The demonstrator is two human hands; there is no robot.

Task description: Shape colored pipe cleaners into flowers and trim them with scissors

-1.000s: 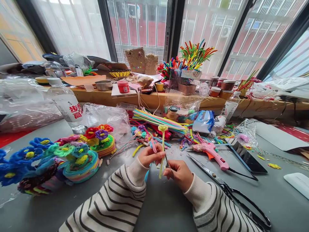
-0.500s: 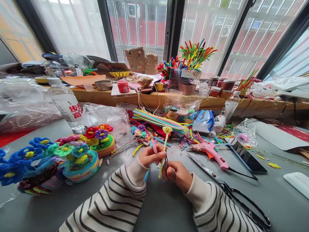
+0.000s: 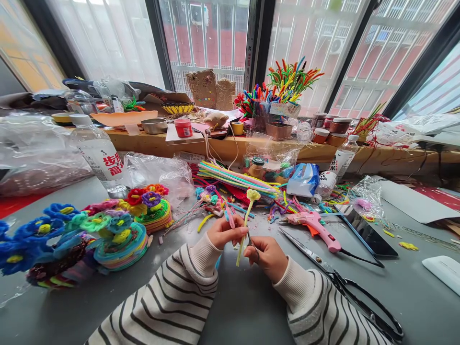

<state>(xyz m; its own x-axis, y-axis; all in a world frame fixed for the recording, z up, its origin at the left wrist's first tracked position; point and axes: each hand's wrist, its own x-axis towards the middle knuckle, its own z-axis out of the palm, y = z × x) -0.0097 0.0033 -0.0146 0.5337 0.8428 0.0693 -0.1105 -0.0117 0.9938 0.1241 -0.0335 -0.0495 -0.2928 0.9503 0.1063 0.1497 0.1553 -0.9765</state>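
Observation:
My left hand (image 3: 225, 234) pinches the stem of a yellow pipe-cleaner flower (image 3: 246, 221), whose looped head leans up and to the right. A pink pipe cleaner (image 3: 230, 218) sticks out of the same fingers. My right hand (image 3: 269, 257) is closed on a small dark metal tool (image 3: 250, 242) that meets the stem just below the left fingers. Both hands hover above the grey table (image 3: 237, 306), close to my striped sleeves.
Finished pipe-cleaner flowers (image 3: 118, 230) pile at the left by a water bottle (image 3: 97, 154). Loose pipe cleaners (image 3: 237, 179), a pink glue gun (image 3: 314, 224), a tablet (image 3: 366, 232) and long black scissors (image 3: 341, 282) lie ahead and right. A cluttered wooden shelf (image 3: 230, 146) runs behind.
The flower's head has tipped from nearly upright toward the right. My right hand with the tool has shifted slightly along the stem; my left hand has barely moved.

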